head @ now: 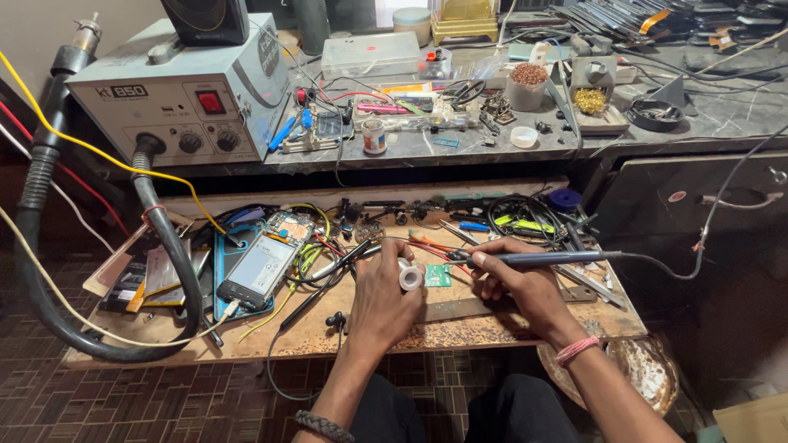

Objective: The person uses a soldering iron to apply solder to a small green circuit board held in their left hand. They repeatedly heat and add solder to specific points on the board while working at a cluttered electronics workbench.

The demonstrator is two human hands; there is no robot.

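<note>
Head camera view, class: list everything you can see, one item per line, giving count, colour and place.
hot-air station: one, grey, upper shelf left
hose: one, black, curving from station over board
phone: one, grey back, board left
circuit board: one, green, between the hands
solder roll: one, whitish, in left fingers
soldering iron: one, dark blue, in right hand
brass wool: one, gold, shelf right
left hand: holds solder roll
right hand: grips soldering iron

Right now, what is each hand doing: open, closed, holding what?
Left hand: closed on a small solder spool.
Right hand: closed on a soldering iron, tip toward the small green board.
</note>
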